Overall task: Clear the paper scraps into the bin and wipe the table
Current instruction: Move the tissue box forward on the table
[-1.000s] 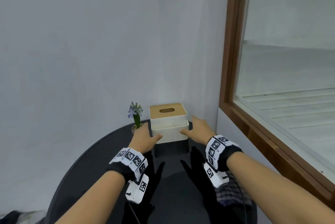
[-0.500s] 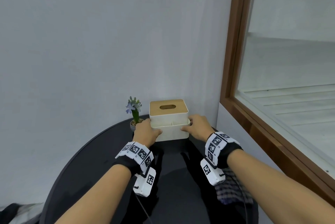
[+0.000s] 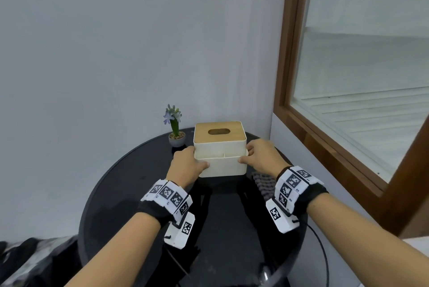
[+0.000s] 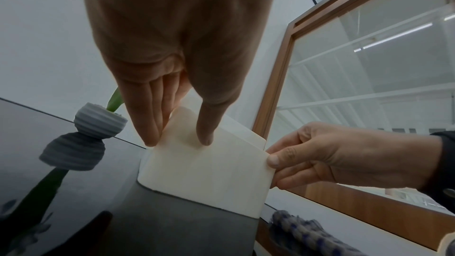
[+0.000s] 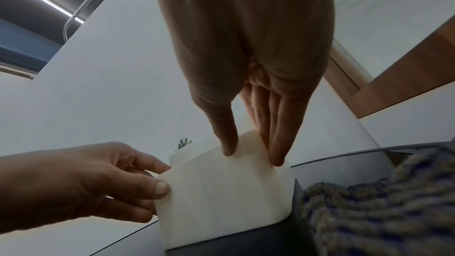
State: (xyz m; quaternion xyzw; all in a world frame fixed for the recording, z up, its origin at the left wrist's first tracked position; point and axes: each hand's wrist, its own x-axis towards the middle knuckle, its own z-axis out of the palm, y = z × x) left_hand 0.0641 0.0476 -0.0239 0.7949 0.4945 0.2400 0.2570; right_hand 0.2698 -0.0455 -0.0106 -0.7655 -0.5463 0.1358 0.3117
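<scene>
While both hands clamp the white box (image 3: pixel 220 166), left hand (image 3: pixel 186 167) and right hand (image 3: pixel 261 157) on its two sides, it sits far back on the black counter (image 3: pixel 116 193). It looks stiff and light. The soft cloth (image 3: pixel 263 183) lies right. No words show.

Head view looks down from above, near edge, onto the round table (image 3: pixel 111 193); both wrist views sit low, close, facing the cream box (image 4: pixel 209 174) all three share.
</scene>
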